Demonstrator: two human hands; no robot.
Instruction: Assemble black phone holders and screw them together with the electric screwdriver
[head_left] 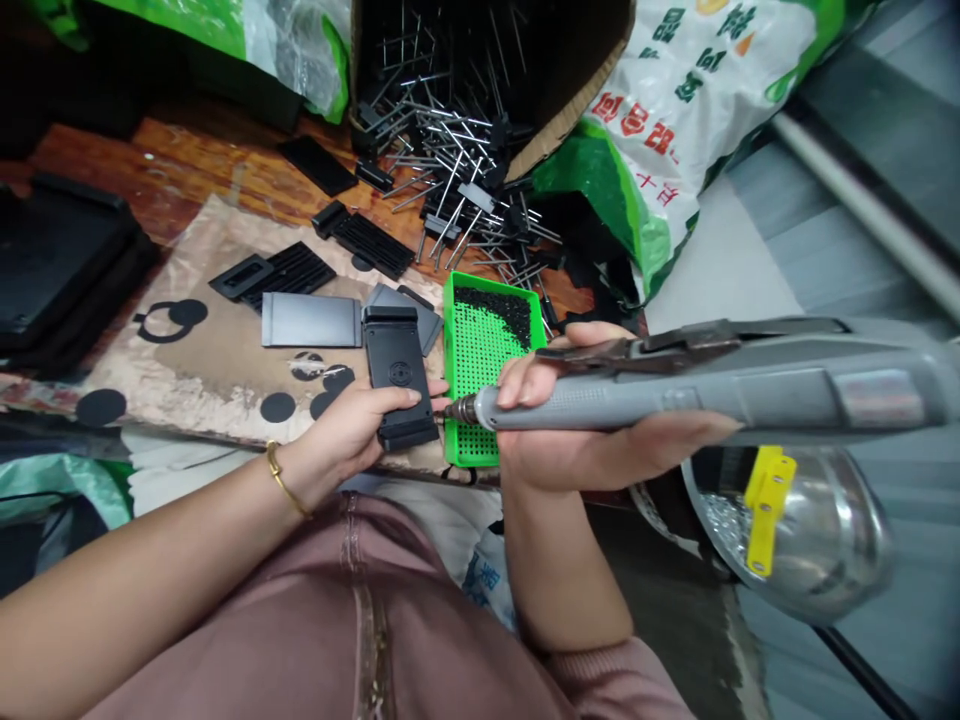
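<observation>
My left hand [360, 420] grips a black plastic phone-clamp-like holder [400, 365], thumb across its face and fingers behind it. My right hand [562, 430] is wrapped round a grey electric screwdriver [675, 395], which points left. Its tip [450, 410] meets or nearly meets the holder's right edge; I cannot tell whether they touch. Just behind the tip lies a green perforated tray [457, 450] with small black screws [502, 308] heaped at its far end. Left of the holder rest a flat grey plate [311, 320] and ribbed black parts [296, 272].
A cardboard box [577, 110] on its side spills metal rods [457, 150] with black ends onto the wooden table [180, 150]. Stacked black parts [67, 260] stand at left. A printed bag [675, 110] is at back right. Below the screwdriver sits a metal bowl [832, 530] with a yellow strip.
</observation>
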